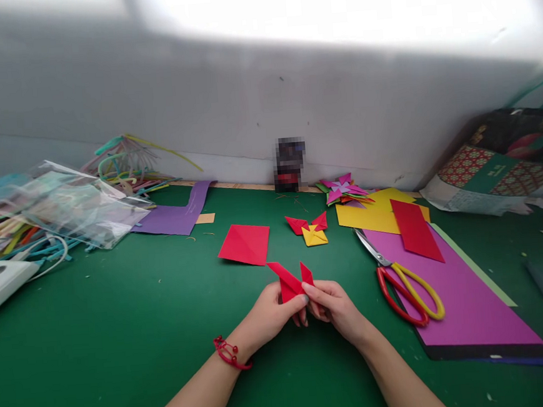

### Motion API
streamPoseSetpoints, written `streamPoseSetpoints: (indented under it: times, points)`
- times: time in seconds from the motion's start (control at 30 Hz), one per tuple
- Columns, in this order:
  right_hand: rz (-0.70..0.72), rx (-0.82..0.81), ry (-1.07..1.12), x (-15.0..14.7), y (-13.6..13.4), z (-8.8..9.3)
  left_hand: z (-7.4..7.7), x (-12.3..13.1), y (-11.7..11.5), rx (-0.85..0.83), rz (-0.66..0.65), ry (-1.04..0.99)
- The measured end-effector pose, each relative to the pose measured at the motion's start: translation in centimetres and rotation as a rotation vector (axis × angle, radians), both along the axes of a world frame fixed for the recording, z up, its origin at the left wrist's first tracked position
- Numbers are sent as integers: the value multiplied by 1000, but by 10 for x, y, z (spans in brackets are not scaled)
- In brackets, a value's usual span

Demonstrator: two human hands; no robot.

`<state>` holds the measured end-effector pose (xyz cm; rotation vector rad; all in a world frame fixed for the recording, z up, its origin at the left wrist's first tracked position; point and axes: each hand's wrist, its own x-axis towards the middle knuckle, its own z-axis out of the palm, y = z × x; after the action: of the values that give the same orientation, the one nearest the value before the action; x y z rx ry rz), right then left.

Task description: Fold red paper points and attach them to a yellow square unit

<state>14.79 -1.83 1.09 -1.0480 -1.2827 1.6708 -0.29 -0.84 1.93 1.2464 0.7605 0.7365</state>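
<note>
Between my two hands is a folded piece of red paper (289,285), with two pointed ends sticking up. My left hand (275,310) pinches its left side, thumb in front and fingers behind. On the right, my right hand (332,300) grips the paper near the fold with thumb and fingers. Just beyond them lies a creased red paper square (245,244). Two folded red pieces (297,224) and a folded yellow piece (314,235) sit close together beyond my right hand. The lower fingers are partly hidden behind the paper and thumbs.
Scissors (403,287) with red and yellow handles rest on purple sheets (471,300) at the right. Yellow paper (361,214), a red strip (417,229) and paper stars (343,188) lie beyond. Pipe cleaners (19,226), plastic sleeves (96,208) and a white device (3,284) occupy the left.
</note>
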Motion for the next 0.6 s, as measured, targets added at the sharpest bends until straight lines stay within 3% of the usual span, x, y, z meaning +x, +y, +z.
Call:
streamPoseSetpoints:
  times: [0.13,0.37,0.6]
  points:
    - [-147,69,-67,-2,1,-1,0,1,1,-3,102,-47]
    - [-242,105,-5,-5,4,-2,-7,-5,4,173,281,20]
    - [-348,268,-74,3,6,5,1,-6,2,202,160,30]
